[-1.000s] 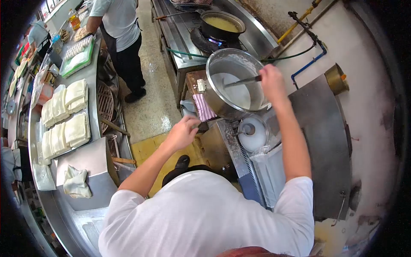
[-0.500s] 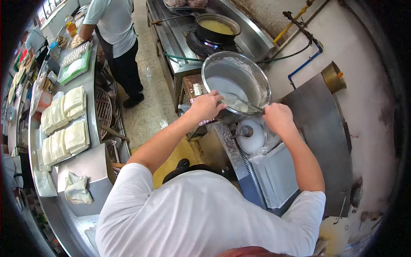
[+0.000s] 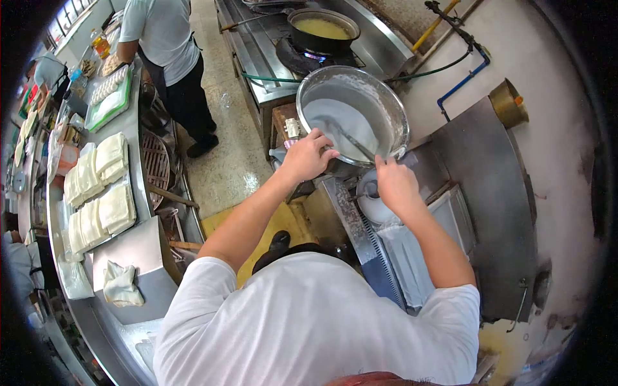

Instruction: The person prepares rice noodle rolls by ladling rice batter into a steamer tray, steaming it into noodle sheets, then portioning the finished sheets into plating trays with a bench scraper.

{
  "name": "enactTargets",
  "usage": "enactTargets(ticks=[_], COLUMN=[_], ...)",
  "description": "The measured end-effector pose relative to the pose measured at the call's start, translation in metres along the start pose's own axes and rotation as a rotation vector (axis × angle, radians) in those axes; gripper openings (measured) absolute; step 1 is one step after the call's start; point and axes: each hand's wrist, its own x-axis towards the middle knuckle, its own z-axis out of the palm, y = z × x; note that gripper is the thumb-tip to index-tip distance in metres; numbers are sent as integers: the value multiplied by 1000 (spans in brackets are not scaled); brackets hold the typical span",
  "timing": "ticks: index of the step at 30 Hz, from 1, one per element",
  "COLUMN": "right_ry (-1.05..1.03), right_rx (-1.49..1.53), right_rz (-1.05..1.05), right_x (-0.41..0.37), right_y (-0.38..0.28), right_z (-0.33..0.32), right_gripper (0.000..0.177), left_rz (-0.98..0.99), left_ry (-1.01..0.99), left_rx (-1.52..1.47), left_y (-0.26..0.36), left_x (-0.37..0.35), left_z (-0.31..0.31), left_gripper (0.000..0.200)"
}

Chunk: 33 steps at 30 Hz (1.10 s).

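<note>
A large metal bowl (image 3: 386, 109) of white liquid (image 3: 338, 122) tilts toward me beside the stove. My left hand (image 3: 309, 156) is closed on its near left rim, fingers curled over the edge. In my right hand (image 3: 398, 183), at the near right rim, is the handle of a long-handled metal utensil (image 3: 357, 145). The utensil slants down into the bowl, its head blurred and partly under the liquid. Below my right hand sits a round container of white contents (image 3: 376, 209), with a small cup-like piece in it.
A dark pan of yellowish liquid (image 3: 324, 27) stands over a lit burner behind the bowl. On the left counter are trays of stacked pale sheets (image 3: 116, 209) and a crumpled cloth (image 3: 122, 283). Another person (image 3: 164, 48) stands at that counter. A brass-coloured pot (image 3: 508, 103) is at right.
My right hand has moved left and slightly down with the utensil, whose head has swept left through the liquid. My left hand stays at the rim. The whole view has shifted slightly.
</note>
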Motion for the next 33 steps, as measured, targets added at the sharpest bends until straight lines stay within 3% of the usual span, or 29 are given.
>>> enactTargets(ticks=[3, 6, 8, 11, 15, 18, 20, 24, 26, 28, 30, 33], right_ry=[42, -105, -354, -565, -616, -396, -260, -123, -146, -184, -438, -632], right_rx=[-83, -82, -27, 12, 111, 155, 32, -90, -188, -105, -19, 114], right_rz=[89, 96, 105, 102, -9, 39, 52, 111, 39, 51, 52, 42], right_x=[-1, 8, 13, 28, 32, 22, 11, 9, 9, 14, 25, 46], right_y=[14, 52, 59, 59, 60, 39, 16, 15, 35, 54, 68, 85], right_z=[12, -7, -47, -92, -91, -46, -24, 10, 5, -12, -42, -75], right_gripper=[23, 19, 19, 24, 23, 22, 22, 21, 22, 24, 24, 22], left_rz=[-1, -11, -13, -18, -45, -31, -39, -7, -1, 5, -18, -43], left_ry=[15, 27, 35, 30, 7, 32, 28, 45, 63, 84, 64, 44], left_rx=[-21, -15, -13, -4, -25, -40, -41, -33, -50, -66, -57, -84], left_y=[0, 3, 2, 2, 3, 3, 4, 3, 5, 6, 7, 5], left_x=[0, -1, -1, 0, 0, -1, -2, -2, -2, -1, -1, 0], left_z=[1, -1, 0, 2, 3, 3, 1, 3, 3, 2, 2, 4], left_gripper=[31, 31, 31, 31, 30, 30, 30, 29, 29, 29, 29, 29])
